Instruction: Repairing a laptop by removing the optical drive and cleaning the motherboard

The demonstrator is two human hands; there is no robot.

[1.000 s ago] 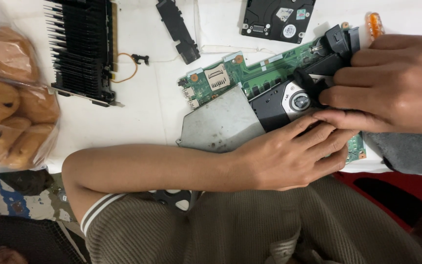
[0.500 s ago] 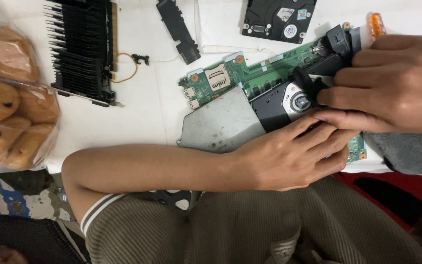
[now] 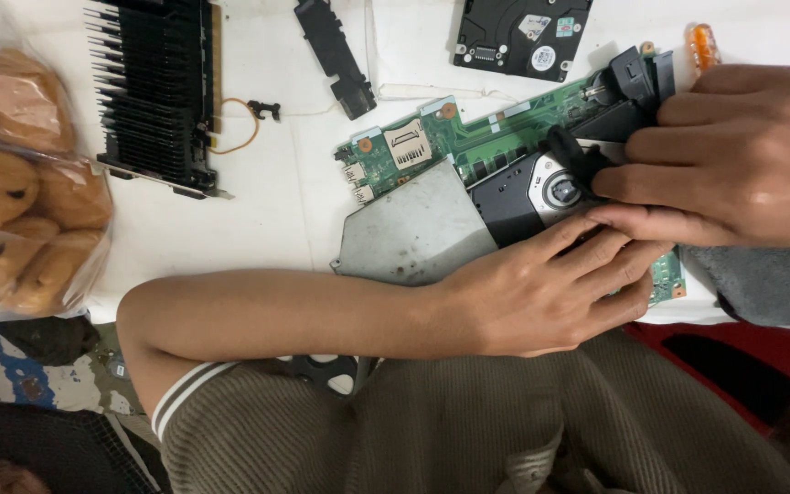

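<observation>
Currently, you are pressing both your left hand (image 3: 541, 293) and right hand (image 3: 733, 155) down together on the stiff, fragile green circuit board (image 3: 468, 146), gripping its black fan housing (image 3: 541, 187).

The circuit board (image 3: 468, 146) lies under both hands, the left hand (image 3: 541, 293) on its near edge and the right hand (image 3: 733, 155) on its right end. A hard drive (image 3: 518, 37) sits beyond them, a finned heatsink (image 3: 153, 91) and a bag of buns (image 3: 20, 183) far to their left.
</observation>
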